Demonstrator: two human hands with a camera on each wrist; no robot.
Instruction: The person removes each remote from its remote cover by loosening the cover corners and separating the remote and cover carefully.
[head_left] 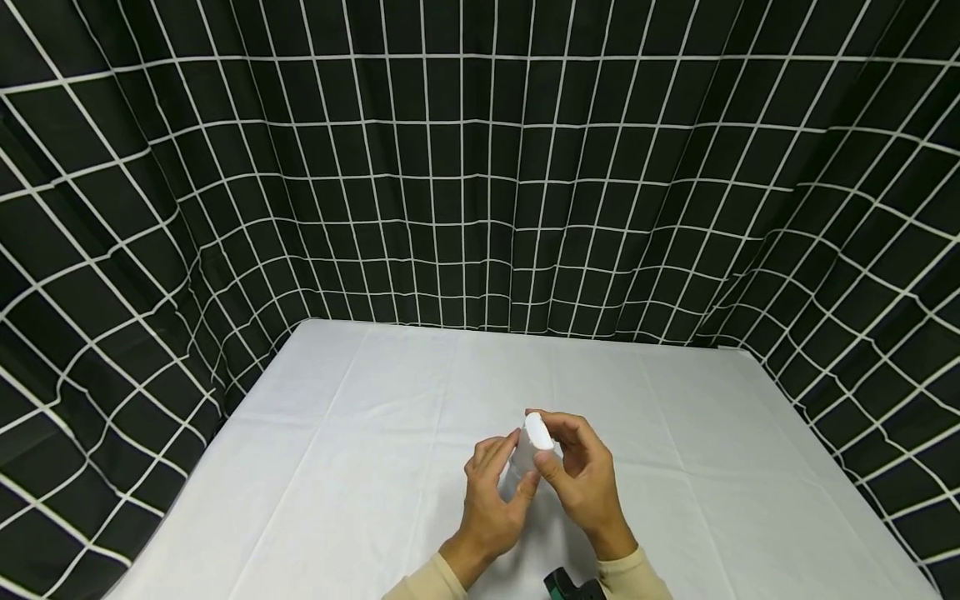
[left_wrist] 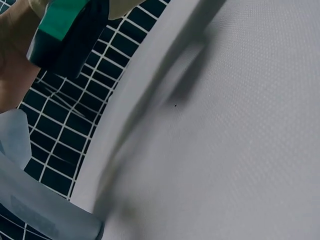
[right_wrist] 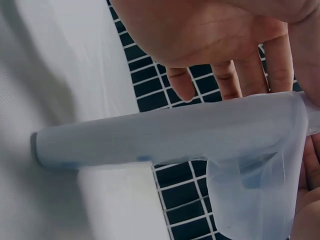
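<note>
Pale object (head_left: 537, 432), part-covered by hands (head_left: 491, 508) (head_left: 588, 483); gridded curtain (head_left: 476, 200) beyond white tablecloth (head_left: 360, 467).

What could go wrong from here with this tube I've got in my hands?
The tube might swing or slip: your left hand and right hand are both around its upper part, leaving the lower end ungripped. That end points down at the cloth, so it could knock or drag it. The side piece juts out and might catch a finger.

Left hand (head_left: 493, 504), right hand (head_left: 587, 477) (curved), close together
</note>
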